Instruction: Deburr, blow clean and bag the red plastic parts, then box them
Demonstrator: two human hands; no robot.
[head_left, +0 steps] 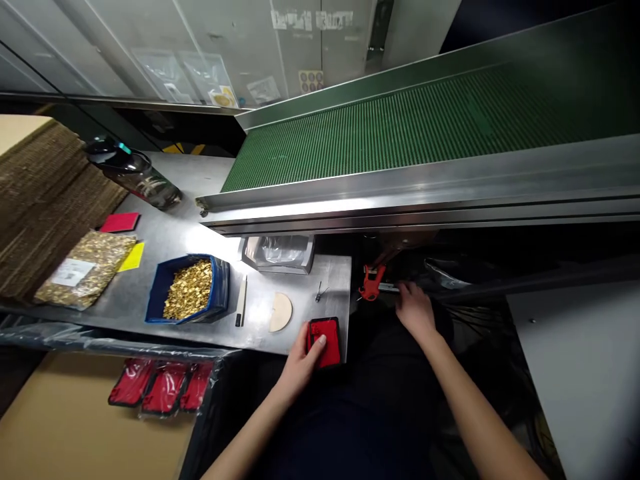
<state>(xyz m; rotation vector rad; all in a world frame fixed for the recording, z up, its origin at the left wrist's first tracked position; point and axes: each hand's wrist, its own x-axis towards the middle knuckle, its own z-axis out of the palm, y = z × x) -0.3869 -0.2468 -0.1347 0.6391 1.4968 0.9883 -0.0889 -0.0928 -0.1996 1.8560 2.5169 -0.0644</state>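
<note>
My left hand [305, 357] holds a red pad with a black border [327, 343] at the right front corner of the metal table, thumb on top. Off the table's right edge, my right hand [415, 308] is closed at the end of a metal strip on an orange-red tool [371, 283]; what its fingers grip is too small to make out. On the metal table lie a pale round disc [281, 312], a light-handled cutter [241, 301] and a small dark metal piece [319, 292]. Left of them stands a blue bin [220, 287] of small gold-coloured pieces [189, 291].
A green conveyor [360, 133] with metal rails rises to the right. On the left are stacked cardboard [45, 200], a bottle [143, 179] and a bag of gold pieces [90, 263]. Wrapped red pads [165, 388] lie in a box below. A clear-fronted tray [277, 255] sits under the rail.
</note>
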